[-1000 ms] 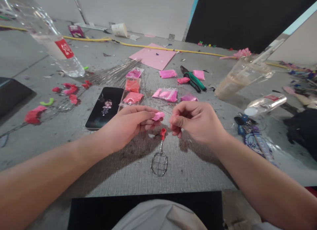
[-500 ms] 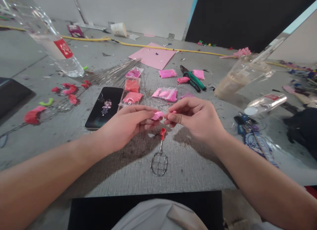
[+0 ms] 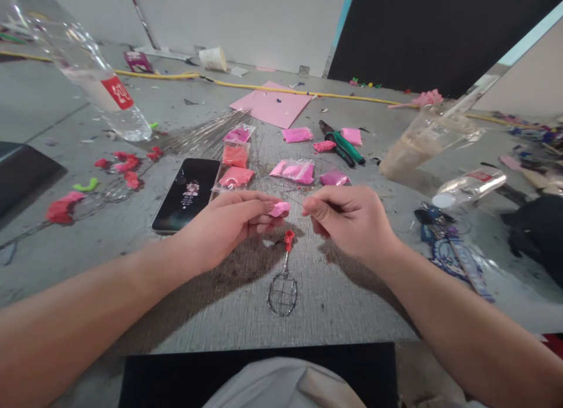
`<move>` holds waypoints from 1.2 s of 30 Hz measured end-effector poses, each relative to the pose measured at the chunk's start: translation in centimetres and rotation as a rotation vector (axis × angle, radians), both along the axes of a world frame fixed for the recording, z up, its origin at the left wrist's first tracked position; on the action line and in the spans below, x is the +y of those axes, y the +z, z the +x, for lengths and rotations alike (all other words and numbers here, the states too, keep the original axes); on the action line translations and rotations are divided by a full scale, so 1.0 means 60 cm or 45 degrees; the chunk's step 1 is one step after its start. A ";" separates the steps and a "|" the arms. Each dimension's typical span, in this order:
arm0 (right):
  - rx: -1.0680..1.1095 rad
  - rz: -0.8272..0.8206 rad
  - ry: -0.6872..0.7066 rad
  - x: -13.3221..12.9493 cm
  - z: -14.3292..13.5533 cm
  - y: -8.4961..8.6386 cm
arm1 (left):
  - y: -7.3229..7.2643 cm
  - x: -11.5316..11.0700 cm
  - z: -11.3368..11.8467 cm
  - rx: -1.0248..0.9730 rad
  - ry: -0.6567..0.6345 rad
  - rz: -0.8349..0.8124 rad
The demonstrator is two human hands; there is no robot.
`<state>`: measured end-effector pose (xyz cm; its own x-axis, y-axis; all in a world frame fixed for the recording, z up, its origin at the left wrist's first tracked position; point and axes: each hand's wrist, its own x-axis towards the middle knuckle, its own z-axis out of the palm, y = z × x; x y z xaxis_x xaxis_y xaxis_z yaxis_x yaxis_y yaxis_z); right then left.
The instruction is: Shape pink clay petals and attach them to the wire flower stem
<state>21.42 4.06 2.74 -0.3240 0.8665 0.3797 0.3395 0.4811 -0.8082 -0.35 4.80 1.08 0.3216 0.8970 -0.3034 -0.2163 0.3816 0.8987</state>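
So the whole thing sits on a grey textured table (image 3: 360, 314) that's honestly a mess, with scraps and bits scattered all over. The left hand (image 3: 222, 223) pinches a small pink lump (image 3: 280, 208) between thumb and fingertips, held just above the table near the middle. The right hand (image 3: 352, 220) is loosely curled with thumb and forefinger pressed together, just right of the lump and not touching it; can't tell if there's anything tiny in that pinch. Right under the gap between the hands lies a little wire racket (image 3: 282, 291) with a red handle end, flat on the table. Just beyond the left hand is a black phone (image 3: 187, 192) with its screen lit, and to its right are several small bags of pink and orange stuff (image 3: 294, 169). Farther back: a bundle of thin wires (image 3: 200, 135), green-handled pliers (image 3: 343, 145) and a pink sheet (image 3: 273, 105). Far left there's a clear water bottle (image 3: 88, 82) with a red label, plus red and pink scraps (image 3: 125, 162) on the table near it. On the right are a plastic cup (image 3: 422, 141) with a beige drink, a small bottle lying on its side (image 3: 468, 185) and a bunch of keys (image 3: 433, 217). A yellow cable (image 3: 264, 87) runs across the far edge, with a white wall (image 3: 241, 21) and a dark panel (image 3: 431, 33) behind.
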 end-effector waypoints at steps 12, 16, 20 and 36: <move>0.353 -0.274 0.006 0.009 -0.009 -0.014 | 0.000 0.001 -0.001 -0.034 0.051 -0.011; 0.044 -0.006 0.010 0.006 -0.005 -0.008 | 0.002 0.000 -0.001 -0.033 0.057 -0.011; -0.181 0.193 0.032 -0.002 -0.004 0.004 | 0.003 -0.001 0.000 -0.024 0.028 -0.003; 0.255 -0.299 -0.009 -0.002 -0.018 -0.008 | 0.003 -0.005 -0.001 0.022 -0.032 0.135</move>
